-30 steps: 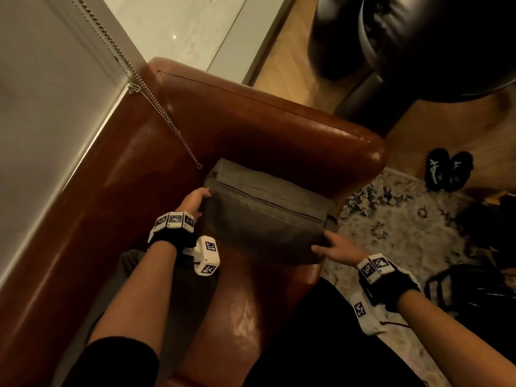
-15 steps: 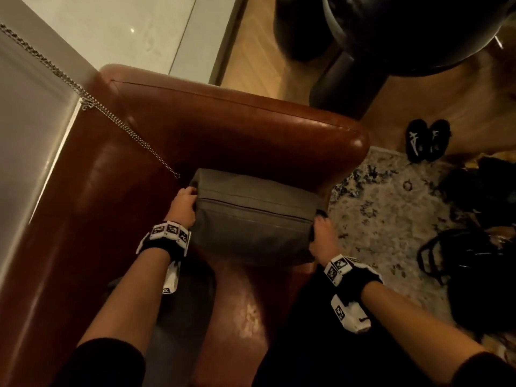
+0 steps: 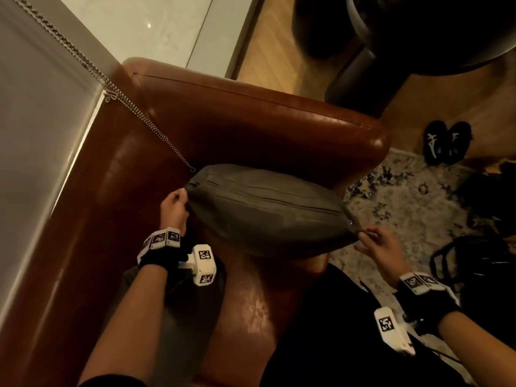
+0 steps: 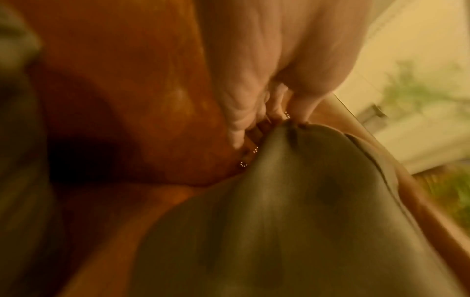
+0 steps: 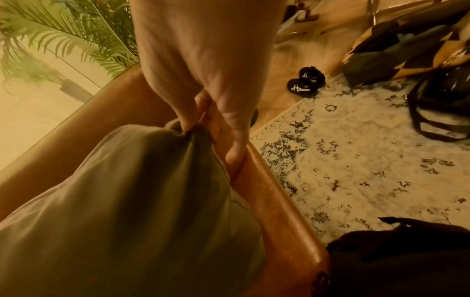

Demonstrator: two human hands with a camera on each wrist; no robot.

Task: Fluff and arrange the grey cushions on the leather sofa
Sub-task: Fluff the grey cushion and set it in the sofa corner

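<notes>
A grey cushion [image 3: 268, 216] lies puffed up on the seat of the brown leather sofa [image 3: 251, 121], close to its armrest. My left hand [image 3: 176, 205] pinches the cushion's left corner; the left wrist view shows the fingers [image 4: 244, 112] bunched on the cushion [image 4: 292, 211] tip. My right hand [image 3: 374, 241] pinches the opposite right corner by the zip end. In the right wrist view the thumb and fingers [image 5: 201, 112] squeeze a fold of the cushion [image 5: 127, 201] at the seat's front edge. The cushion is stretched between both hands.
A bead chain [image 3: 117, 93] hangs from the window blind across the sofa back. A patterned rug [image 3: 418, 208], black shoes [image 3: 446, 141] and a black bag [image 3: 474, 263] lie on the floor to the right. A dark round chair [image 3: 418, 37] stands beyond the armrest.
Both hands shifted from pressing the cushion's sides to pinching its end corners. The cushion went from boxy and flat to stretched and rounded.
</notes>
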